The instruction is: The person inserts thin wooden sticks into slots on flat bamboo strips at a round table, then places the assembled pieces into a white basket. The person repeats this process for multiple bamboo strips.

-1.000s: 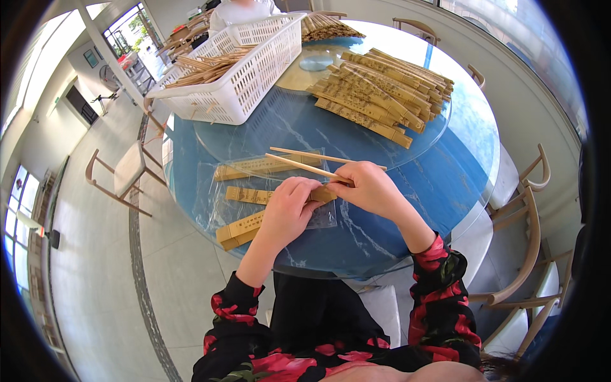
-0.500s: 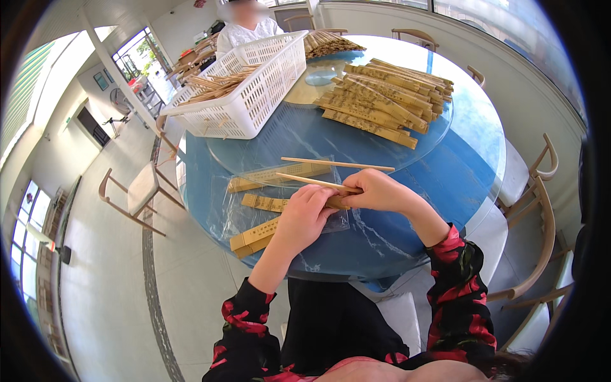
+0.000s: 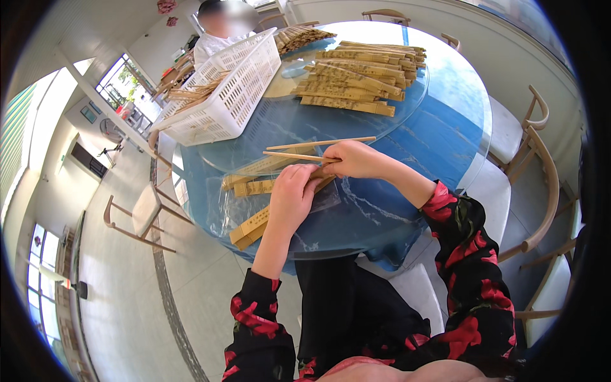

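Observation:
My right hand (image 3: 352, 159) grips a pair of bamboo chopsticks (image 3: 299, 151) that point left over the blue round table (image 3: 445, 127). My left hand (image 3: 294, 194) presses on a paper chopstick sleeve (image 3: 254, 224) lying on a clear plastic sheet (image 3: 219, 213) at the near edge. A second paper sleeve (image 3: 254, 187) and a third sleeve (image 3: 251, 170) lie just beyond my left hand. The two hands touch near the chopsticks' thick ends.
A white plastic basket (image 3: 226, 95) with bundles sits at the far left. A pile of wrapped chopstick packs (image 3: 356, 79) lies on the glass turntable (image 3: 286, 137). A person (image 3: 219, 28) sits across. Wooden chairs (image 3: 534, 165) stand right, another chair (image 3: 143, 213) left.
The view shifted, so the table now sits further right and closer. My hands stay together on the sleeve, and the chopsticks remain in my right hand, pointing left.

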Demonstrator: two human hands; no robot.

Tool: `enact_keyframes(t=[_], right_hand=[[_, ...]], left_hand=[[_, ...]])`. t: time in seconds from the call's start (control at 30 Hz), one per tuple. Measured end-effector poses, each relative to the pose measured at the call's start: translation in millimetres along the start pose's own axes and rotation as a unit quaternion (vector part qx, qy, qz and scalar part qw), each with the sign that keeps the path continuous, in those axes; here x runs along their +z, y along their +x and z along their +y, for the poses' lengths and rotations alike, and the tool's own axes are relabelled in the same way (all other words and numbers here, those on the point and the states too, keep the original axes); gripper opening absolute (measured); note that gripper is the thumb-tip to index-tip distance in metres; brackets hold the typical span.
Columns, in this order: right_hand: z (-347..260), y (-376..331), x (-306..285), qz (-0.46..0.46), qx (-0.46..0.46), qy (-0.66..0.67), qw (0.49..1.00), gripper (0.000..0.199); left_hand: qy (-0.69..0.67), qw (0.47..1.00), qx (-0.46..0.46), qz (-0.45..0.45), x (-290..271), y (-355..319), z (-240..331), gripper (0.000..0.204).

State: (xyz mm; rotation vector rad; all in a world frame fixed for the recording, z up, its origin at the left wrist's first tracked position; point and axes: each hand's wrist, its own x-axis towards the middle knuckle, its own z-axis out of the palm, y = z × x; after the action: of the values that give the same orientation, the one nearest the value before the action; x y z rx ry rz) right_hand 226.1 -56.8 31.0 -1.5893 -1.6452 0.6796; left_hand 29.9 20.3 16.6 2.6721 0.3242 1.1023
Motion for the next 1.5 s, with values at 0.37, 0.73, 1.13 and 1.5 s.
enact_keyframes(t=[0.37, 0.73, 1.13, 1.5], right_hand=[[-5.2, -0.4, 1.9, 0.026, -0.004, -0.033, 0.999, 0.023], [-6.1, -2.3, -7.1, -0.004, 0.044, 0.123, 0.991, 0.021], [2.8, 1.9, 1.3, -0.031, 0.035, 0.144, 0.988, 0.019], [7.0, 2.7, 6.2, -0.040, 0.035, 0.151, 0.987, 0.019]], left_hand=[[0.098, 0.993, -0.062, 0.009, -2.2, -3.8, 4.3, 0.035], [0.223, 0.970, 0.071, 0.063, -7.1, 2.1, 11.6, 0.050], [0.021, 0.999, -0.024, 0.034, -7.9, -0.1, 8.1, 0.034], [-0.039, 0.999, -0.030, 0.018, -5.7, -0.5, 11.7, 0.032]])
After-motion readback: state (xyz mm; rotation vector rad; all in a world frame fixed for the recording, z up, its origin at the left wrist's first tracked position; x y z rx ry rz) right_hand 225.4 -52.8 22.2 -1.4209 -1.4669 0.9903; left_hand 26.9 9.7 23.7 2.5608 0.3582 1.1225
